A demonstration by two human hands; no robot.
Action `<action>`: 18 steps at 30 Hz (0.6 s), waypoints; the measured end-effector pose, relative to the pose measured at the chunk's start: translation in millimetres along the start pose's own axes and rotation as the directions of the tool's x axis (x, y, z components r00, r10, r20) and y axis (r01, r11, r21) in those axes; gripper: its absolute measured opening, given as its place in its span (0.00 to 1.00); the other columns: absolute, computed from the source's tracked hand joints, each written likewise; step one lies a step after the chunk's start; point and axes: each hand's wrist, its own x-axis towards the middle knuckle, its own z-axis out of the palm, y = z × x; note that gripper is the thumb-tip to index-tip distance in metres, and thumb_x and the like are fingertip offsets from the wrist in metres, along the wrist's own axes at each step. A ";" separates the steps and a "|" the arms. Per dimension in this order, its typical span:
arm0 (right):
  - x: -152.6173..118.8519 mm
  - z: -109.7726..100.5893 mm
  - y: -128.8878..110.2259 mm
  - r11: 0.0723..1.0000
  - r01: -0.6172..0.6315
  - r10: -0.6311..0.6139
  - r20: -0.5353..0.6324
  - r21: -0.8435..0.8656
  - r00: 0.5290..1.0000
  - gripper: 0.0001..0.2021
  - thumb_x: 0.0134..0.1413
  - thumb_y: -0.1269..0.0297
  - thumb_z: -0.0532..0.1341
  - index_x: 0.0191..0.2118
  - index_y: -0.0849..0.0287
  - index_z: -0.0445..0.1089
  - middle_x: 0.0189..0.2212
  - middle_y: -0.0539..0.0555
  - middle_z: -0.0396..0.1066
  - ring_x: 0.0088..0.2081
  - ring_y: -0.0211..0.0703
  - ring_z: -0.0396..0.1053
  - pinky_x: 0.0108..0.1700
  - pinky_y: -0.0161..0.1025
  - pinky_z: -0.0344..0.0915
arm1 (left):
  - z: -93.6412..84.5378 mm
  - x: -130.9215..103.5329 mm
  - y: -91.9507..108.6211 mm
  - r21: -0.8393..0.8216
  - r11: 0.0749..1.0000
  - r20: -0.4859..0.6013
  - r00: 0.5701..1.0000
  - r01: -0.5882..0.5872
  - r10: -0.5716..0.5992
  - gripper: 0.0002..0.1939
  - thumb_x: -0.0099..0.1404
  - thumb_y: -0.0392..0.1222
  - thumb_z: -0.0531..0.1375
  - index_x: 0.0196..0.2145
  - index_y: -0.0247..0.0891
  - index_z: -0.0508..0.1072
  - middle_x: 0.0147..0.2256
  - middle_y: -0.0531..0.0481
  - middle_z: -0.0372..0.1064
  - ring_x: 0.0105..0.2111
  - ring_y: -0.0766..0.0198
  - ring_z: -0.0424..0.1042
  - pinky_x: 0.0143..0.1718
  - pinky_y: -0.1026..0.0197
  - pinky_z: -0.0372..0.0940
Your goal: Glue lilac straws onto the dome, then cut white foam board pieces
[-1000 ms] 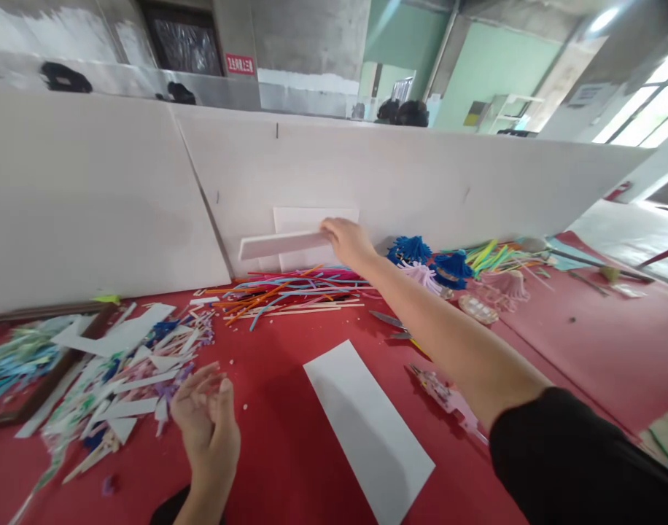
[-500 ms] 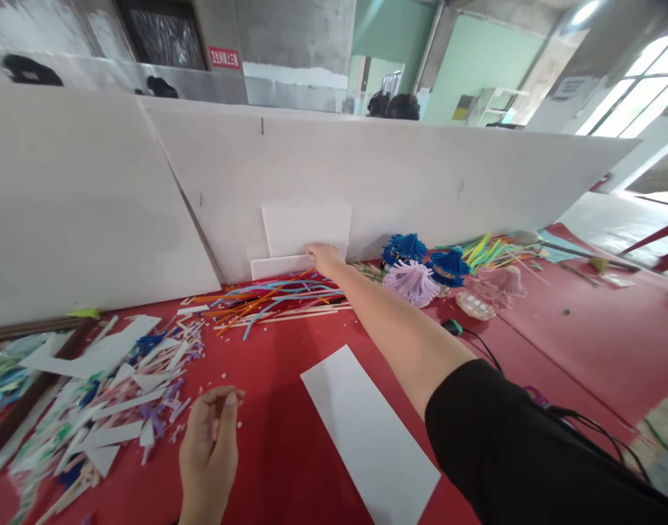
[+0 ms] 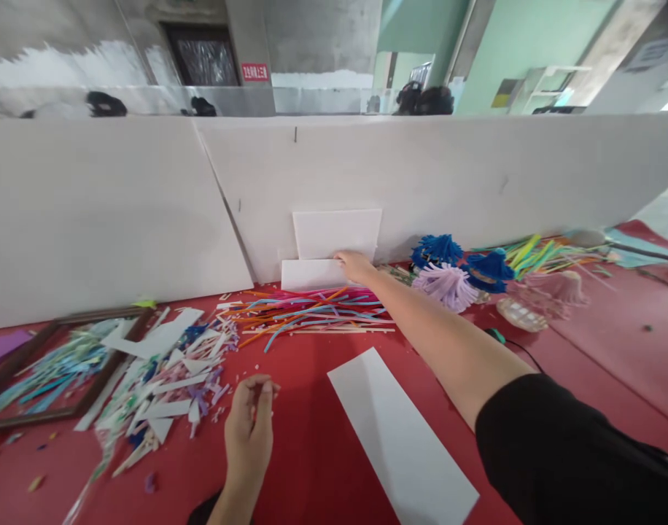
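My right hand (image 3: 359,267) reaches far out to the white partition, its fingers pinching the right end of a small white foam board strip (image 3: 312,275). That strip stands upright behind a bundle of coloured pipe cleaners (image 3: 312,310). A larger white board piece (image 3: 338,232) leans on the partition just behind it. My left hand (image 3: 249,426) hovers over the red table, fingers curled and thumb against the fingertips. Whether anything sits in that pinch is hidden. A long white board (image 3: 402,437) lies flat between my arms.
White offcuts and scraps (image 3: 170,394) are heaped at left beside a brown frame (image 3: 33,423) around coloured strips. Blue (image 3: 440,249) and lilac (image 3: 446,286) tasselled pieces stand at right, near a clear plastic item (image 3: 523,313). The white partition (image 3: 448,168) closes off the back.
My right hand has raised the small white strip, so more of it shows above the pipe cleaners. The camera has turned left, bringing the frame into view. My left hand keeps its curled pose.
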 end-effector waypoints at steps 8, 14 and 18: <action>-35.7 -11.4 -42.6 0.978 0.197 -0.202 -0.079 -0.070 0.976 0.21 0.59 0.55 0.59 0.55 0.59 0.63 0.54 0.59 0.63 0.53 0.52 0.64 0.52 0.54 0.63 | 1.1 -2.4 -2.0 -0.003 0.999 0.049 0.998 0.044 -0.044 0.16 0.67 0.47 0.57 0.50 0.37 0.67 0.47 0.45 0.67 0.42 0.59 0.70 0.41 0.51 0.68; -77.4 13.6 -64.1 0.918 0.387 -0.375 0.130 -0.089 0.918 0.54 0.29 0.45 0.73 0.64 0.59 0.53 0.60 0.69 0.54 0.60 0.67 0.52 0.57 0.57 0.55 | 1.8 -2.9 -1.8 0.013 0.998 0.054 0.997 0.062 -0.063 0.16 0.67 0.48 0.57 0.48 0.36 0.68 0.45 0.46 0.68 0.40 0.60 0.71 0.40 0.52 0.68; -73.9 20.6 -49.5 0.914 0.382 -0.362 0.151 -0.135 0.920 0.37 0.47 0.56 0.69 0.62 0.57 0.57 0.59 0.65 0.57 0.59 0.60 0.56 0.57 0.56 0.57 | 1.8 -2.1 -0.9 0.018 0.998 0.059 0.996 0.062 -0.063 0.16 0.67 0.48 0.57 0.48 0.36 0.68 0.44 0.46 0.68 0.39 0.60 0.71 0.40 0.52 0.68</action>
